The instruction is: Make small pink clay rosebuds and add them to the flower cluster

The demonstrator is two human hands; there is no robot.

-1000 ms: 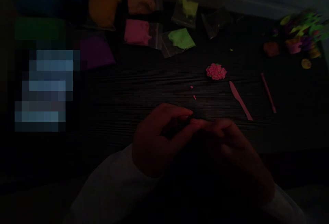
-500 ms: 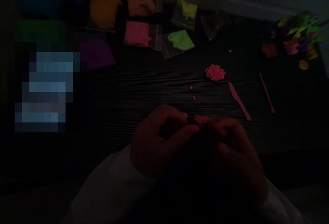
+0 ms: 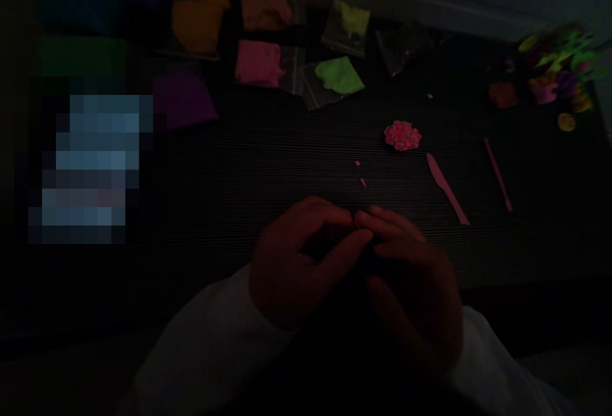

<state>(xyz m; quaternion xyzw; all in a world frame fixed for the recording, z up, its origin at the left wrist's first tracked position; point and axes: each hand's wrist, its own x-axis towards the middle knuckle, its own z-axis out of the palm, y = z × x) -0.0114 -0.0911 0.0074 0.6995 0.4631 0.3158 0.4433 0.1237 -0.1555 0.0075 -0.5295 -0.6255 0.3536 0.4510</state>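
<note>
In the dim head view, my left hand [image 3: 306,266] is curled, its thumb and forefinger closed to a near pinch. Whatever sits between those tips is too dark to make out. My right hand [image 3: 421,282] reaches in from the other side with its fingers stretched and its thumb well apart. Its fingertips meet the tips of my left hand. Just beyond lie two tiny bits of pink clay [image 3: 362,182]. Farther back is a pink flower-like clay cluster [image 3: 402,136] with green specks. A pink plastic clay knife [image 3: 447,188] lies to the right of it.
A thin pink modelling tool [image 3: 498,175] lies right of the knife. Bags of coloured clay, including pink [image 3: 259,63], green [image 3: 340,76] and purple [image 3: 184,97], line the back left. Small clay figures [image 3: 557,75] crowd the far right. A pixelated patch covers the left side.
My right hand has moved left and turned, bringing its fingers against my left fingertips. My left hand has shifted slightly right. The view has moved a little; the table items lie as before.
</note>
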